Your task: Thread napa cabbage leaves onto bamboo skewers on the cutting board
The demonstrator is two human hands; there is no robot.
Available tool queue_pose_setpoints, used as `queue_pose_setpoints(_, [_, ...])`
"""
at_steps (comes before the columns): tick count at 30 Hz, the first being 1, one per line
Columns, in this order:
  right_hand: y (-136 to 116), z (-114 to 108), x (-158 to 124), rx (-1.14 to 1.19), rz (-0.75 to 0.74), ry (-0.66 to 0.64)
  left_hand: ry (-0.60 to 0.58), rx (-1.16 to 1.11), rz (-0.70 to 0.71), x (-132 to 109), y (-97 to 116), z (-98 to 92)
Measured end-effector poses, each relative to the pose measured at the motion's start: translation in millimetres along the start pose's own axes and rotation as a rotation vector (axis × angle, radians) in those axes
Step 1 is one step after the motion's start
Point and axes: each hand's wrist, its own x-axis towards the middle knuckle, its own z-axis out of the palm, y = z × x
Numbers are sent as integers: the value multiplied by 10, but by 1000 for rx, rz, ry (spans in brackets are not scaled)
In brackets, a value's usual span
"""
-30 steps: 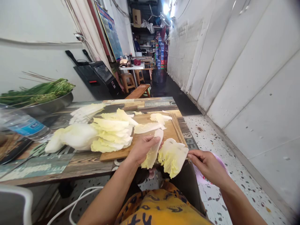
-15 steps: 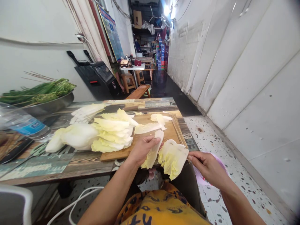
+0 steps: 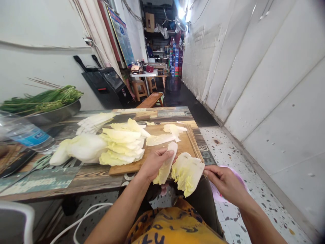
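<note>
My left hand (image 3: pixel 157 163) is closed on a pale napa cabbage leaf piece (image 3: pixel 167 162), gripping it between thumb and fingers over the cutting board's near edge. To the right, my right hand (image 3: pixel 224 181) pinches the end of a thin bamboo skewer, mostly hidden by its fingers and the leaf. A second cabbage leaf piece (image 3: pixel 189 173), yellow and frilly at the bottom, hangs on that skewer between my hands. On the wooden cutting board (image 3: pixel 127 169) lie a stack of cut leaves (image 3: pixel 122 145) and a few loose cabbage pieces (image 3: pixel 159 139).
Bamboo skewers (image 3: pixel 194 140) lie along the board's right side. Left of the board are a cabbage head (image 3: pixel 87 147), white leaf pieces (image 3: pixel 93 122), green scissors (image 3: pixel 42 162), a water bottle (image 3: pixel 33 135) and a metal bowl (image 3: pixel 56 113) of skewered greens. A wall (image 3: pixel 274 101) runs along the right.
Both hands keep their holds almost unmoved. The leaf on the skewer has shifted very slightly downward; the whole view has moved a little.
</note>
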Motion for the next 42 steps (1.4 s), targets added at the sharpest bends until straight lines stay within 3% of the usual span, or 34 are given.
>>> queue_pose_setpoints(18, [96, -99, 28, 84, -3, -120, -34, 232, 84, -17, -66, -41])
queue_pose_setpoints(24, [200, -135, 50, 125, -16, -171, -50, 197, 56, -51, -64, -13])
queue_pose_setpoints(29, [192, -159, 19, 119, -130, -156, 2, 301, 281, -131, 2, 28])
queue_pose_setpoints(35, [126, -283, -134, -41, -341, -131, -201, 355, 510, -328, 140, -17])
queue_pose_setpoints(42, [-54, -402, -320, -187, -440, -41, -315, 617, 695, -498, 242, -123])
